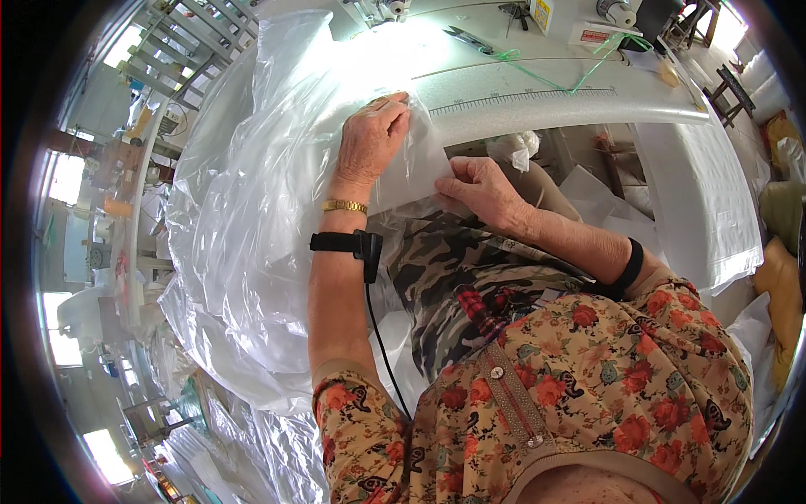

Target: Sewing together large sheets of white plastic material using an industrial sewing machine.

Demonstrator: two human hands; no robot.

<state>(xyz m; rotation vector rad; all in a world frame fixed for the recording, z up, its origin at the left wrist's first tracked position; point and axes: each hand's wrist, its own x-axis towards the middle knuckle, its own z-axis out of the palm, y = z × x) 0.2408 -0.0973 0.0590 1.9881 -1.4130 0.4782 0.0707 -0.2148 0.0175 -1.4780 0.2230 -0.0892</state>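
Observation:
A big, crumpled sheet of clear plastic [269, 193] spreads over the sewing table's left part and hangs down beside my lap. My left hand [374, 141] rests on it just in front of the bright lamp, fingers bent and pressed together on the film. Part of those fingertips is washed out by glare. Lower and to the right, my right hand [485, 193] pinches the sheet's edge between thumb and fingers, over the camouflage cloth on my lap. Beyond my left hand stands the sewing machine [382, 10], mostly lost in the light.
A printed ruler scale [520, 97] runs along the table front. Farther back lie scissors [470, 38] and a green cord [546, 80]. A white sheet [701, 193] hangs off the right side. Wooden racks [189, 42] stand at the far left, and a stool [729, 94] at the right.

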